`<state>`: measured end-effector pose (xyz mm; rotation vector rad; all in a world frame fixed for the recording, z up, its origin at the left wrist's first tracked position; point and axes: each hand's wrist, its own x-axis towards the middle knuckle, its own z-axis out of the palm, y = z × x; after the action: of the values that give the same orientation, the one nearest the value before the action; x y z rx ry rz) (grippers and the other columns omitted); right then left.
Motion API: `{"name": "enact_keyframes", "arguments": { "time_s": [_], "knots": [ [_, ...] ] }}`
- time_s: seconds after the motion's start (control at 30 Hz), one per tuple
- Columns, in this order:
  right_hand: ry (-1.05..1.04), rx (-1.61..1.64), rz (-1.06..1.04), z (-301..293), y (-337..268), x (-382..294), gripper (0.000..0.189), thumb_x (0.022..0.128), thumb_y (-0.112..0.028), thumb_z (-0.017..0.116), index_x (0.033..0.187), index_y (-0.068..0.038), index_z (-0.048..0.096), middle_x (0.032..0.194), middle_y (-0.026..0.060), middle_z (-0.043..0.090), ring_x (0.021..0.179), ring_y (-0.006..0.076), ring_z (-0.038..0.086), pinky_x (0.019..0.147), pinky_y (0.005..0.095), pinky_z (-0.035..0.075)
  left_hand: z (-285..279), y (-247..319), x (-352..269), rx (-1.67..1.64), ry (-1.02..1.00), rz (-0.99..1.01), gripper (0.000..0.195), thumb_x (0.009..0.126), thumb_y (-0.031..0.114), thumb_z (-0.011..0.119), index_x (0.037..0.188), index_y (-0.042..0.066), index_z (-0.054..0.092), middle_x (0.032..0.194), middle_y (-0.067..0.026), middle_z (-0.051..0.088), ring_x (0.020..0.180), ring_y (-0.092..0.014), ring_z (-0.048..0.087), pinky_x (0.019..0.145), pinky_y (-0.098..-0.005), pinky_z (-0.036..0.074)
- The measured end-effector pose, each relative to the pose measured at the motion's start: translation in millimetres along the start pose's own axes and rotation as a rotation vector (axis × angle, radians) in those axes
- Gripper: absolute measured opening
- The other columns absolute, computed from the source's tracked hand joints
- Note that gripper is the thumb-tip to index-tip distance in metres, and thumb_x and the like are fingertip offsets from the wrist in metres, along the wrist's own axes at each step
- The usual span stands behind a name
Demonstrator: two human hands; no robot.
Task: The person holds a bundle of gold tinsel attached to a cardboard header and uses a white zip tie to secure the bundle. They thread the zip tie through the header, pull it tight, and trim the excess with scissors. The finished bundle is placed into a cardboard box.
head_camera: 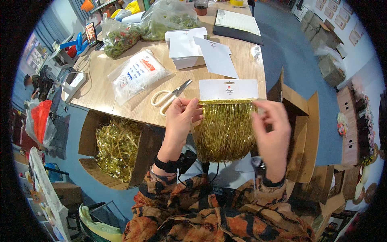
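A gold tinsel fringe garland point(225, 130), with a white header card point(229, 89) along its top band, hangs at the table's front edge. The card bears writing and has a hang slot. My left hand point(183, 115) pinches the left end of the band between thumb and fingers. At the other end, my right hand point(272, 121) has its index finger and thumb at the edge of the fringe. It is blurred, and whether it grips the band is not clear. White-handled scissors point(163, 98) lie on the table just beyond my left hand, blades pointing away.
On the wooden table point(99, 87) are a stack of white cards point(185, 50), a loose card point(216, 57), a plastic bag of white items point(139, 75), bags of greenery point(121, 39) and a notebook point(237, 25). Cardboard boxes stand left, holding gold tinsel point(118, 148), and right point(305, 145).
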<state>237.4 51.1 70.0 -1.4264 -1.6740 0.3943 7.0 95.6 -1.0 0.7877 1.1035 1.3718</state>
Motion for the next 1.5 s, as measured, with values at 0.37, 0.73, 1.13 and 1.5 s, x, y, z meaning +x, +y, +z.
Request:
{"name": "enact_keyframes", "arguments": {
  "time_s": [0.37,0.73,1.13,1.5],
  "knots": [
    [-0.129,-0.004,-0.366,38,-31,5,0.024,0.087,-0.007,0.074,0.111,-0.004,0.07,0.105,0.0119,0.063,0.094,0.0314,0.066,0.08,0.0404,0.055,13,35,-54,0.051,0.001,0.138,0.016,0.099,0.013,0.072,0.099,0.0,0.062,0.095,-0.0075,0.072,0.079,-0.009,0.068,0.069,-0.0231,0.059],
    [-0.103,0.162,-0.432,6,-49,-9,0.033,0.075,-0.002,0.079,0.105,-0.006,0.067,0.103,0.0134,0.066,0.087,0.0309,0.068,0.073,0.0367,0.056,37,55,-102,0.048,0.016,0.392,0.014,0.088,-0.004,0.079,0.097,-0.004,0.069,0.095,-0.0117,0.076,0.085,-0.01,0.07,0.077,-0.0222,0.057],
    [-0.065,1.021,-0.109,9,1,-4,0.029,0.078,-0.006,0.066,0.104,-0.004,0.055,0.104,0.0047,0.058,0.098,0.0145,0.058,0.091,0.031,0.047,19,90,-71,0.407,-0.283,0.415,0.015,0.089,0.005,0.08,0.1,-0.003,0.074,0.097,-0.006,0.074,0.086,-0.009,0.065,0.078,-0.0223,0.052],
    [-0.086,1.003,0.366,16,102,0,0.02,0.095,-0.006,0.056,0.116,-0.003,0.056,0.11,0.0044,0.065,0.098,0.0087,0.06,0.087,0.0271,0.05,15,16,20,0.6,-0.255,0.016,0.024,0.096,0.02,0.076,0.097,-0.003,0.072,0.076,0.0022,0.065,0.067,-0.005,0.053,0.059,-0.0217,0.043]
  ]
}}
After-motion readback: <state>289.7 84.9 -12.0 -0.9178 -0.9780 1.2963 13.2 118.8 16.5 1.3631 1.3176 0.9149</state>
